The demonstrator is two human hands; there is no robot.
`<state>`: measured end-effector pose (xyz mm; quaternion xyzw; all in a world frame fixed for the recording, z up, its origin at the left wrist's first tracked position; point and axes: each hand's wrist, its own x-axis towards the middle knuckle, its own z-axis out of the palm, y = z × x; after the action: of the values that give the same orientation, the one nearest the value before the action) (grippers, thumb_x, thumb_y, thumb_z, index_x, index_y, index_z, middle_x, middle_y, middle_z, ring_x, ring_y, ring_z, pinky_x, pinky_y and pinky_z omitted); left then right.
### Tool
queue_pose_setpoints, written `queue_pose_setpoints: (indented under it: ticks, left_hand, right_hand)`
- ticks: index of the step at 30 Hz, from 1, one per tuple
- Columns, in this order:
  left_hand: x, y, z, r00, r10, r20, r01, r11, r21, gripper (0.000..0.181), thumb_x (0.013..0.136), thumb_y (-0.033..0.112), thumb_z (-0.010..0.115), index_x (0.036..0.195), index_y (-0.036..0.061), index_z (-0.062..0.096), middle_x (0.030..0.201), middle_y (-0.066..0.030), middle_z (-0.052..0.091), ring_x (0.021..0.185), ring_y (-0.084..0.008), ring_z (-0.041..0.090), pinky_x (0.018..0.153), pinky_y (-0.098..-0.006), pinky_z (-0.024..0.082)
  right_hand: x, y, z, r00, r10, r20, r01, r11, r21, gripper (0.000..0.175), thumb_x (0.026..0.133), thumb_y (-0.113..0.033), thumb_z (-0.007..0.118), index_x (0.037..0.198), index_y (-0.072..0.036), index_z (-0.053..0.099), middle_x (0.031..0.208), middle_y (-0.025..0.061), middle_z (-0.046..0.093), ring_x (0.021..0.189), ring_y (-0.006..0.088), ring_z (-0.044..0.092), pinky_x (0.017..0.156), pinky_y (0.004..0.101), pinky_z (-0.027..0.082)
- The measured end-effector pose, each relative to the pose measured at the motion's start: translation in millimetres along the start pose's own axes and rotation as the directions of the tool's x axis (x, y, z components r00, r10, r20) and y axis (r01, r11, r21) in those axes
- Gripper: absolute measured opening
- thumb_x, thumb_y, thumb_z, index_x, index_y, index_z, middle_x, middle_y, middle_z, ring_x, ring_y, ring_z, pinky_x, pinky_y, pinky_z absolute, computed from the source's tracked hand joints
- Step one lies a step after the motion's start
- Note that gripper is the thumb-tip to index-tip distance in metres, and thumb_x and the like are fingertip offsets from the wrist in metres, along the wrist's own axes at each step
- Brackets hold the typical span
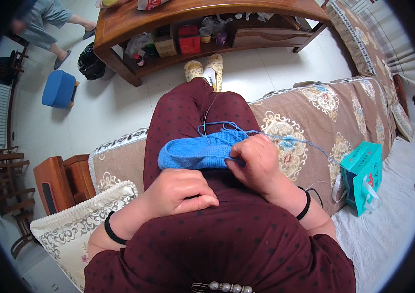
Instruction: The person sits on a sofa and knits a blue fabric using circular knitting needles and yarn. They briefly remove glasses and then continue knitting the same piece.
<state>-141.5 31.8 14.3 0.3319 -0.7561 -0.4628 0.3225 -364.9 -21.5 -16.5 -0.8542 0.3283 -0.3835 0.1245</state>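
Observation:
A blue knitted piece [192, 152], shaped like a slipper with an oval opening, lies across my lap. My right hand [257, 161] pinches its near right edge between thumb and fingers. Blue yarn [299, 140] loops over the knitting and trails off to the right past that hand. From the knitting a thin, pale cable [205, 117] arcs up towards the knees. My left hand [181, 190] is curled, back upwards, just below the left part of the knitting. Its fingertips are hidden, so whether anything is in it does not show.
At the right, a teal paper bag [361, 175] with white ribbon handles stands on the patterned sofa cover [317, 121]. Ahead is a wooden coffee table [207, 16] with boxes on its shelf. A blue stool [58, 89], a bin [91, 62] and another person's legs [46, 33] are at the upper left.

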Motion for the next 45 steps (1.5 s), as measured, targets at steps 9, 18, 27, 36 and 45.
queue_pose_setpoints:
  ticks: [9, 18, 27, 36, 45]
  left_hand:
    - [-3.6, -20.9, 26.4, 0.720, -0.684, 0.115, 0.434, 0.315, -0.844, 0.023, 0.098, 0.024, 0.057, 0.094, 0.0027, 0.063, 0.078, 0.0013, 0.059, 0.067, -0.0053, 0.052, 0.063, -0.0207, 0.044]
    - [-5.4, -4.0, 24.6, 0.799, -0.599, 0.050, 0.422, 0.500, -0.757, 0.021, 0.093, 0.008, 0.060, 0.113, 0.0008, 0.062, 0.102, 0.0012, 0.064, 0.091, -0.0040, 0.056, 0.082, -0.0225, 0.047]
    - [-3.8, -7.5, 28.7, 0.811, -0.582, 0.051, 0.416, 0.513, -0.751, 0.025, 0.091, 0.005, 0.061, 0.116, 0.0006, 0.062, 0.107, 0.0015, 0.062, 0.097, -0.0049, 0.055, 0.086, -0.0240, 0.047]
    - [-4.4, -7.9, 30.0, 0.796, -0.604, 0.051, 0.439, 0.518, -0.734, 0.022, 0.090, 0.003, 0.062, 0.112, 0.0009, 0.064, 0.102, 0.0022, 0.064, 0.092, -0.0037, 0.056, 0.082, -0.0219, 0.047]
    - [-9.6, -11.6, 18.6, 0.752, -0.649, 0.115, 0.549, 0.520, -0.655, 0.019, 0.089, 0.003, 0.053, 0.104, 0.0015, 0.064, 0.095, -0.0005, 0.064, 0.083, -0.0081, 0.057, 0.076, -0.0250, 0.046]
  right_hand:
    - [3.8, -13.7, -10.2, 0.971, -0.055, 0.233, 0.008, 0.980, 0.197, 0.010, 0.072, -0.012, 0.068, 0.078, -0.011, 0.060, 0.070, 0.0043, 0.054, 0.066, 0.0237, 0.056, 0.061, 0.0353, 0.042]
    - [0.7, -10.2, -4.1, 0.867, 0.286, 0.407, -0.463, 0.765, 0.447, 0.015, 0.083, -0.018, 0.070, 0.077, -0.005, 0.066, 0.079, 0.0085, 0.064, 0.077, 0.0267, 0.062, 0.071, 0.0359, 0.048]
    - [-2.4, -12.9, -1.8, 0.797, 0.359, 0.485, -0.579, 0.682, 0.447, 0.017, 0.084, -0.020, 0.070, 0.081, -0.003, 0.066, 0.078, 0.0110, 0.064, 0.077, 0.0277, 0.063, 0.070, 0.0359, 0.048]
    - [1.1, -12.7, -5.5, 0.747, 0.332, 0.575, -0.623, 0.650, 0.434, 0.022, 0.086, -0.024, 0.069, 0.088, -0.003, 0.070, 0.085, 0.0106, 0.068, 0.080, 0.0234, 0.065, 0.070, 0.0324, 0.052]
    - [1.1, -14.5, -3.8, 0.710, 0.359, 0.606, -0.683, 0.562, 0.467, 0.011, 0.087, -0.013, 0.069, 0.085, -0.002, 0.067, 0.083, 0.0024, 0.066, 0.080, 0.0091, 0.060, 0.073, 0.0247, 0.047]
